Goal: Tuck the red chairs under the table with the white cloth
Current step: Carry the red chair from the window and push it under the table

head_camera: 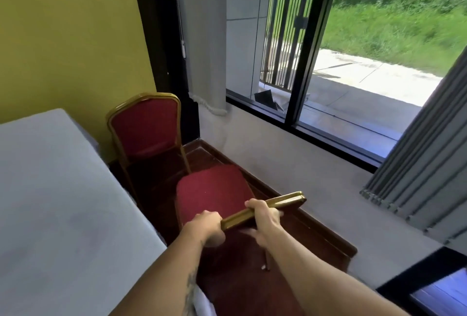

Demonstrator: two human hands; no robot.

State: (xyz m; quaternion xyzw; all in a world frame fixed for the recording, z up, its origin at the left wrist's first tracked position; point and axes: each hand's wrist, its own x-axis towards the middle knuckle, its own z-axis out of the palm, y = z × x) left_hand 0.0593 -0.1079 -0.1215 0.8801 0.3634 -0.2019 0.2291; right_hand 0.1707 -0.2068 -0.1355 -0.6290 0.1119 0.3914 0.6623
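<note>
Head view is showing two bare arms reaching up from the bottom of the frame. The left hand point(207, 227) and the right hand point(265, 219) are both gripping the gold top rail of a near red chair point(214, 194) in the lower middle. Its red seat is sitting just beside the edge of the table with the white cloth point(55, 202), which is filling the lower left. A second red chair point(145, 126) is standing upright in the middle, near the yellow wall point(70, 37). A big window point(353, 50) is filling the upper right.
</note>
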